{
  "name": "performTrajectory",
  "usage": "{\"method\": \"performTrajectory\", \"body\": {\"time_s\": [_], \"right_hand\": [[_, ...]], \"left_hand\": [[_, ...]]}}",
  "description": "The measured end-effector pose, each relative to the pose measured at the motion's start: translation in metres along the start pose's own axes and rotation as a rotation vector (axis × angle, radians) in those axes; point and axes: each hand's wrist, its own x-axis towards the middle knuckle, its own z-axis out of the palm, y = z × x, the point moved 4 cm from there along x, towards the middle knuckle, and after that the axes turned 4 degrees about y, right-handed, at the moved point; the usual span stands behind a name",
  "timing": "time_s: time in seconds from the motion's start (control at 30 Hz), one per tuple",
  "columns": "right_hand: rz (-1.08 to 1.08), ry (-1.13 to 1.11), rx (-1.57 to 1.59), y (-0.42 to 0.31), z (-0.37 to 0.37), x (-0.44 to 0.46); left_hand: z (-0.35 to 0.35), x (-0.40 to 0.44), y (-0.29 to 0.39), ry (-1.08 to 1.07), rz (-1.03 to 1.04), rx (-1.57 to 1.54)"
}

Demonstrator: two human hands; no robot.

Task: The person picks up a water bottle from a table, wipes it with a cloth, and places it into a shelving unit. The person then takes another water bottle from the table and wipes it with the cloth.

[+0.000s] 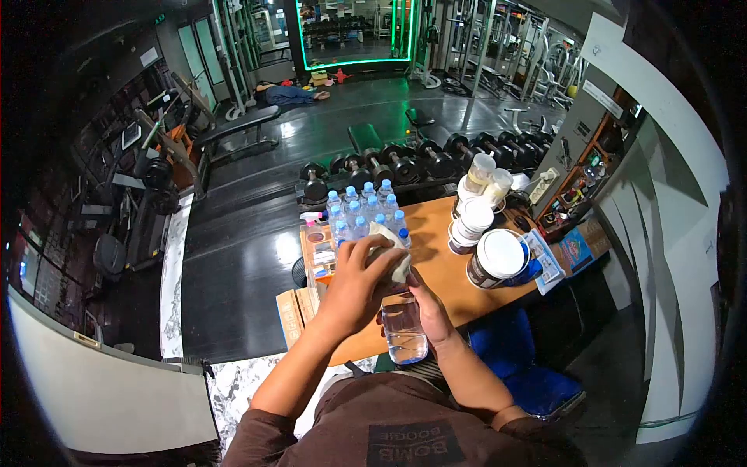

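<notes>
Close to my body, a clear water bottle (405,331) hangs tilted, its base toward me. My right hand (433,311) is wrapped round its side near the upper part. Over the bottle's top, my left hand (359,280) holds a pale crumpled cloth (397,253), fingers bent around it. The cloth and fingers hide the bottle's cap. Just beyond my hands, several water bottles with blue caps (355,208) stand grouped on the orange-brown table (432,226).
White tubs (500,255) and smaller containers stand on the table's right side. A blue chair (506,346) is at my right. Behind the table runs a row of dumbbells (405,167). A person (288,95) lies on the floor farther back.
</notes>
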Motion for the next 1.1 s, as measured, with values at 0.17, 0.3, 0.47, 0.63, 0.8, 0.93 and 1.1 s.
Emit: {"method": "performTrajectory", "body": {"time_s": [0.17,0.3,0.47,0.63,0.8,0.93,1.1], "right_hand": [[-0.025,0.060,0.090,-0.001,-0.010,0.004],[-0.031,0.059,0.070,0.006,-0.026,0.006],[-0.087,0.056,-0.060,0.012,-0.017,0.003],[0.035,-0.005,-0.057,0.008,-0.013,-0.005],[0.057,0.047,-0.048,-0.005,-0.021,-0.007],[-0.031,0.136,0.003,-0.011,-0.018,-0.006],[0.000,0.008,-0.006,-0.002,-0.016,-0.005]], "left_hand": [[0.008,-0.024,0.022,-0.045,0.001,-0.080],[0.019,-0.035,-0.005,-0.064,-0.121,-0.404],[-0.004,0.009,-0.007,0.183,-0.034,-0.122],[0.006,0.012,-0.008,-0.017,0.010,-0.099],[0.008,-0.021,0.007,-0.036,-0.075,-0.183],[0.004,-0.029,0.008,-0.124,-0.078,-0.370],[-0.005,-0.001,0.004,0.023,-0.090,-0.278]]}}
